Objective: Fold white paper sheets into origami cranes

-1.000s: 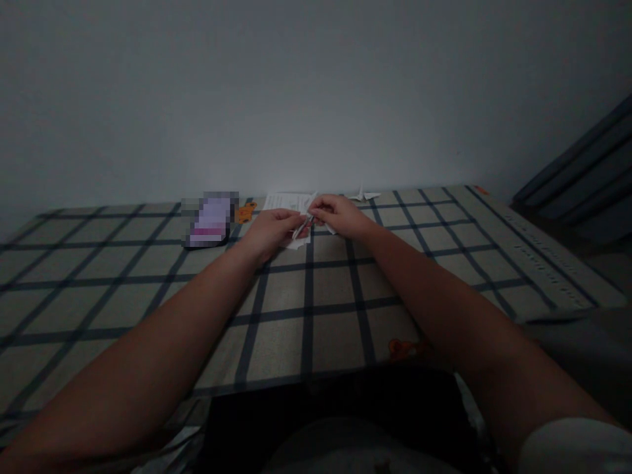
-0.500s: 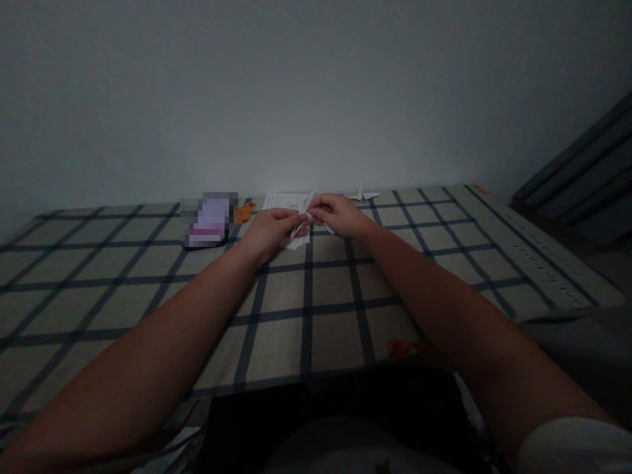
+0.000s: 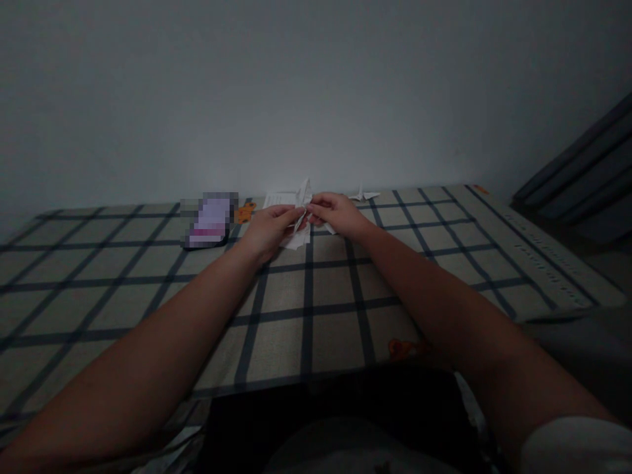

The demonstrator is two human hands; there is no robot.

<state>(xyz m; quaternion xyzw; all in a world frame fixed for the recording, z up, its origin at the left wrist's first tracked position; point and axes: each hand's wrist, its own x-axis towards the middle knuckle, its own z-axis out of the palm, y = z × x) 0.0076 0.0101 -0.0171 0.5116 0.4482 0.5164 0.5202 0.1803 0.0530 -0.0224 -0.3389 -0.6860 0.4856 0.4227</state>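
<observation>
Between my hands is a small folded white paper (image 3: 305, 191), with a pointed part standing up above my fingertips. My left hand (image 3: 274, 227) pinches it from the left, thumb and fingers closed. From the right, my right hand (image 3: 336, 212) pinches the same paper, its fingertips close to the left ones. Sheets of white paper (image 3: 296, 241) lie on the cloth under and behind my hands, partly hidden; one behind carries printed lines. Just past my right hand sits a folded white paper crane (image 3: 364, 195).
A phone (image 3: 211, 224) with a lit, partly blurred screen lies left of my hands. Beside it is an orange bear-shaped print (image 3: 245, 212). A checked cloth (image 3: 326, 283) covers the table, which meets a plain wall (image 3: 316, 92). Dark curtain (image 3: 582, 171) hangs at right.
The folded paper has turned upward in my fingers, so its pointed part now stands higher. Both hands stay in nearly the same place.
</observation>
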